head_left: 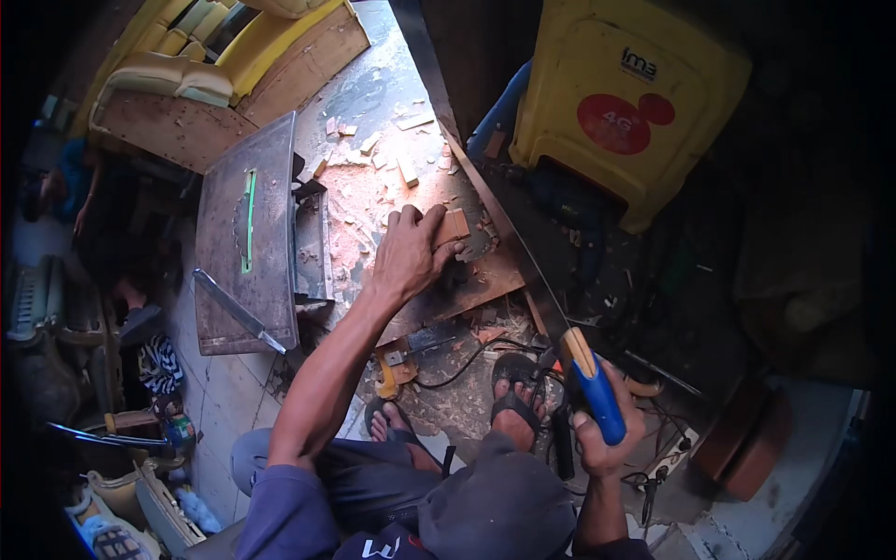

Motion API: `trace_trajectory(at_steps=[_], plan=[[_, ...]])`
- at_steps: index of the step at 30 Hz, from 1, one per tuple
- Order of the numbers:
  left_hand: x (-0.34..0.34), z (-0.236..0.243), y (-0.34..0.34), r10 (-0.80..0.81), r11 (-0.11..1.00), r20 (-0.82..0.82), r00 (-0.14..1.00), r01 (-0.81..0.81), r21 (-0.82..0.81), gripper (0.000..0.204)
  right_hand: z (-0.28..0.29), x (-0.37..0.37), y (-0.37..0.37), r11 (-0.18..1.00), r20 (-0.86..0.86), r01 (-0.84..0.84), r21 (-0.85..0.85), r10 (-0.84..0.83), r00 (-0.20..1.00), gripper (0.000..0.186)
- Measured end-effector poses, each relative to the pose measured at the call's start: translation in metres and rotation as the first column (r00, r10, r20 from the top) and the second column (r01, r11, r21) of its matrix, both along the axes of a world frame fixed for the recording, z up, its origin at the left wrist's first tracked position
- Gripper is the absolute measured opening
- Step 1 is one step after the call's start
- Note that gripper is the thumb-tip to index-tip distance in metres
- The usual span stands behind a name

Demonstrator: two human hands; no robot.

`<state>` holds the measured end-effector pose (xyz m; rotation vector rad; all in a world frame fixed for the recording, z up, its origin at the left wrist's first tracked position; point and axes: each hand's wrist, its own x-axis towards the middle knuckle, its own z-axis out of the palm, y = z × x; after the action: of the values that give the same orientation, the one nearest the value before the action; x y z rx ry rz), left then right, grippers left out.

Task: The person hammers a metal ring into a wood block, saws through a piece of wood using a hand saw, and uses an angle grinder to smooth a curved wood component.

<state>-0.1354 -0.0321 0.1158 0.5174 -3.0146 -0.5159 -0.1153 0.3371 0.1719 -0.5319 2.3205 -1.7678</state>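
My left hand [411, 247] grips a small reddish wooden block [453, 223] on a dusty wooden board [490, 280], fingers curled over it. My right hand [616, 429] is closed round the blue and wooden handle [595, 392] of a handsaw, raised at lower right. The saw's long blade [518, 252] runs diagonally up and away, just right of the block; whether it touches the wood I cannot tell. Offcuts [407, 171] and pale sawdust lie beyond my left hand.
A table saw [224, 308] stands left. Yellow plastic stool [597, 56] and drill [560, 196] are at right, wooden furniture frames [168, 126] upper left. A person [89, 187] is at far left. Cables [439, 381], a power strip [672, 455] and my sandalled feet are below.
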Motion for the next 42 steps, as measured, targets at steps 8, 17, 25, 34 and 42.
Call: trace_trajectory(at_steps=[8, 17, 25, 34, 42], plan=[[0.004, 0.004, 0.009, 0.061, 0.995, 0.068, 0.996, -0.066, 0.070, 0.061, 0.010, 0.013, -0.036, 0.995, -0.041, -0.088, -0.038, 0.086, 0.995, 0.067], [0.003, -0.001, 0.007, 0.108, 0.994, 0.053, 0.993, -0.109, 0.023, 0.048, 0.012, 0.037, -0.047, 0.994, -0.126, -0.113, -0.001, 0.112, 0.986, 0.064], [0.006, -0.005, 0.008, 0.094, 0.995, 0.030, 0.995, -0.094, 0.015, 0.044, 0.019, 0.049, -0.052, 0.991, -0.105, -0.115, 0.066, 0.121, 0.987, 0.065], [0.000, -0.006, -0.006, 0.028, 0.997, 0.071, 0.997, -0.032, 0.063, 0.044, 0.037, 0.080, 0.001, 0.964, -0.156, -0.112, 0.240, 0.152, 0.976, 0.066], [-0.006, 0.000, -0.006, 0.043, 0.996, 0.132, 0.990, -0.053, 0.072, 0.042, 0.029, 0.043, -0.060, 0.969, 0.043, -0.140, 0.204, 0.134, 0.990, 0.072]])
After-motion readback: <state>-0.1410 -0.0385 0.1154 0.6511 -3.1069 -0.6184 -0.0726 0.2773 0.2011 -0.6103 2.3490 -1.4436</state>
